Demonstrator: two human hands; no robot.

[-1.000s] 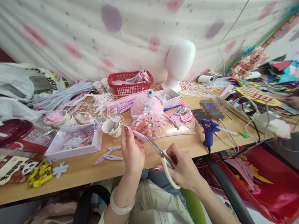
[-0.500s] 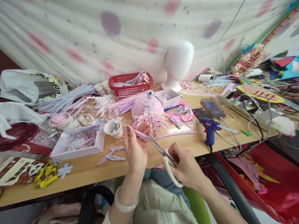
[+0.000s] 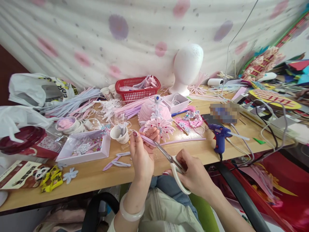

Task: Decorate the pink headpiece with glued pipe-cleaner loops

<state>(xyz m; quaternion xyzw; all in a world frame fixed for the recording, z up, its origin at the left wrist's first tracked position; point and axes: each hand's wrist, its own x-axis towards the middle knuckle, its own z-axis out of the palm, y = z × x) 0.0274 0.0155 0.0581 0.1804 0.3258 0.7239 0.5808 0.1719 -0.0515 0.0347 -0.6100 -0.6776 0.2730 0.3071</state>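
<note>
Left of a blue glue gun [image 3: 220, 137] on a wooden table [image 3: 96, 177], the left hand [image 3: 143, 154] pinches a folded lilac strip [image 3: 147, 140] between thumb and fingertips, its length running across the curled fingers. The right hand [image 3: 193, 174], its fingers closed round white-handled scissors [image 3: 174, 162], points the blades to the strip's near end, left of the gun.

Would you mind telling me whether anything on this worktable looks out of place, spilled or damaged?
I see no clear spill or damage. The blue glue gun looks slightly awkward, close to the table's front edge, and a green scrap looks stray beside the tangled cables.
</note>
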